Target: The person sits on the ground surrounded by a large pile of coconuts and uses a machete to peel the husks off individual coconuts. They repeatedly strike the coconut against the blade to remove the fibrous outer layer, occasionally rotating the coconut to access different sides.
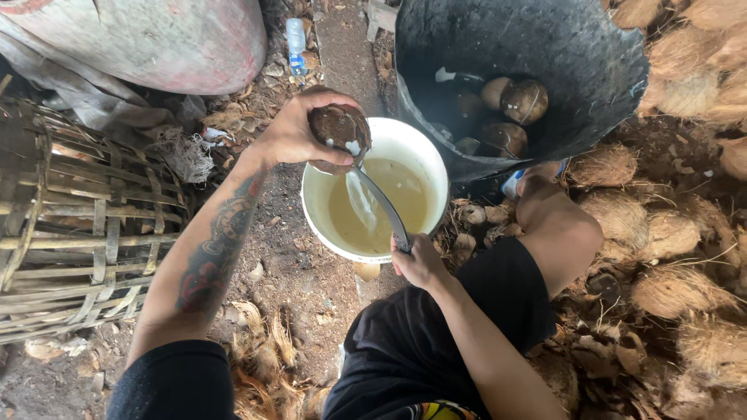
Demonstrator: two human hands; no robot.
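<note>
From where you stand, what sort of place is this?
Likely a rough outdoor coconut-processing spot with a dirt floor. Husked coconuts are piled on the right, a black tub holds shelled ones, and a white bucket collects cloudy liquid draining from the coconut in the left hand.

Counted two hands: a left hand (292, 136) round one shelled coconut (340, 131) and a right hand (420, 263) on one curved blade (381, 208). Found one white bucket (433, 159) of cloudy liquid, one black tub (545, 54) with at least three shelled coconuts (523, 101) visible inside, one woven basket (78, 225), one plastic bottle (296, 45) and one large pale drum (156, 39). Gave up on an exact tally of the husked coconuts (677, 292) heaped at the right, certainly more than ten.
</note>
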